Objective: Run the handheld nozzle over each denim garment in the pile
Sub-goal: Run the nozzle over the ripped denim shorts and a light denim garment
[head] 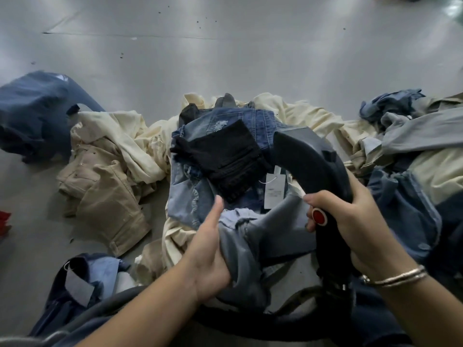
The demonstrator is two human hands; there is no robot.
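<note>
The right hand [350,221] wraps around the dark nozzle [308,156], so its head points down at the denim pile [225,146] on the floor [225,58]. Just left of the nozzle, the left hand [208,254] bunches up grey-blue denim [250,246], probably to pull it flat.

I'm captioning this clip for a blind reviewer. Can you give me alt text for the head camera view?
A person's right hand grips a dark handheld nozzle with a red button above a heap of blue, black and cream garments on a grey floor. The left hand holds a pale blue denim piece in front of it.
</note>
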